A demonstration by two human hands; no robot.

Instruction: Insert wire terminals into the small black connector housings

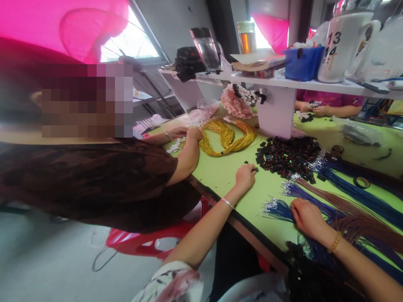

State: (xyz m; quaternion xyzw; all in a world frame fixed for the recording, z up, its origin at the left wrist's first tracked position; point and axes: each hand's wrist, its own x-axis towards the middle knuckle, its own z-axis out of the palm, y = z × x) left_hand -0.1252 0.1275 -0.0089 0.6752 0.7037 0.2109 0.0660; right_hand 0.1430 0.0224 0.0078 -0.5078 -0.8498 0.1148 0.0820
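Observation:
My left hand (246, 178) rests low over the green tabletop (217, 174), fingers closed on a small black plastic connector housing (256, 170). Just beyond it lies a pile of similar black housings (288, 157), some with red marks. My right hand (310, 217) is curled down at the near bundle of blue wires (278, 209), its fingertips closed on them. Silvery terminals (272, 205) tip the wire ends to the left of that hand. Beside this bundle run purple-blue wires (299, 193) and brown wires (327, 195), also with metal ends.
On the left a co-worker (94, 180) handles yellow wires (217, 142). A shelf (270, 77) with a blue bin (304, 63) and white jug (343, 48) spans the back. Black tape (361, 182) lies right. A dark heap (302, 268) sits near my lap.

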